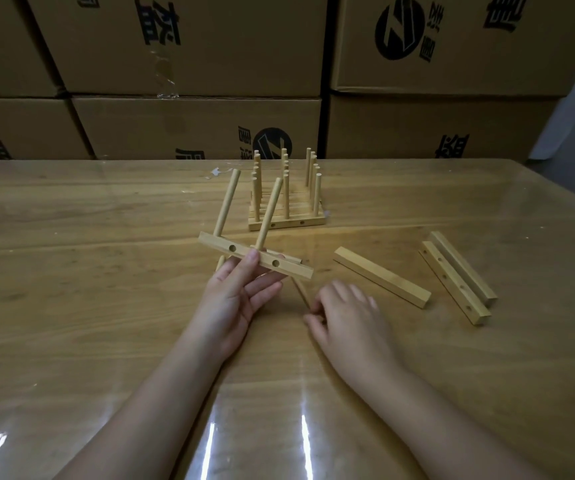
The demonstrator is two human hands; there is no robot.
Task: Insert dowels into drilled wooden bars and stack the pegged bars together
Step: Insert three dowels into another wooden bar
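Plainly light and stiff, the pale square-section wooden bar (296, 270) hangs just above the glossy wooden tabletop (106, 271), left of centre in the frame. It is tilted, with two pale round dowels (227, 202) standing out of its top. The left hand (234, 299) holds it clamped near the middle, thumb on the front face between the two side holes and fingers behind. That grip sits right under the pegs, so it should balance, though smooth wood taken by an end might twist. At lower centre the right hand (348, 317) curls its fingers at the near end of a loose round wooden dowel (300, 291) lying flat; whether its grip has closed I cannot tell. The stack of pegged bars (286, 221) stands at centre, and three unpegged wooden bars (383, 277) lie to the right.
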